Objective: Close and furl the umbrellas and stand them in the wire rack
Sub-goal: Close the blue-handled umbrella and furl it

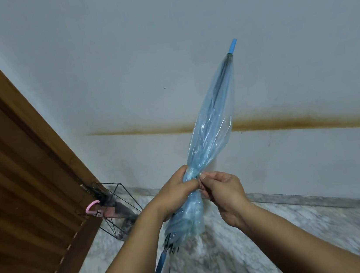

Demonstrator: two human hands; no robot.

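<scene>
Both hands grasp the blue umbrella (212, 120): left hand (177, 191) wraps it, right hand (222, 190) pinches its strap.

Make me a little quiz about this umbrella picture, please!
1. True or false: the blue umbrella already stands in the wire rack.
2. Which of the hands grips the umbrella's gathered middle?
A. left hand
B. right hand
C. neither
3. Fill in: the umbrella already in the rack has a ____ hooked handle.

Key:
1. False; both hands hold it up, tip towards the wall.
2. A; the right hand pinches something small at the wrap.
3. Pink.
</scene>
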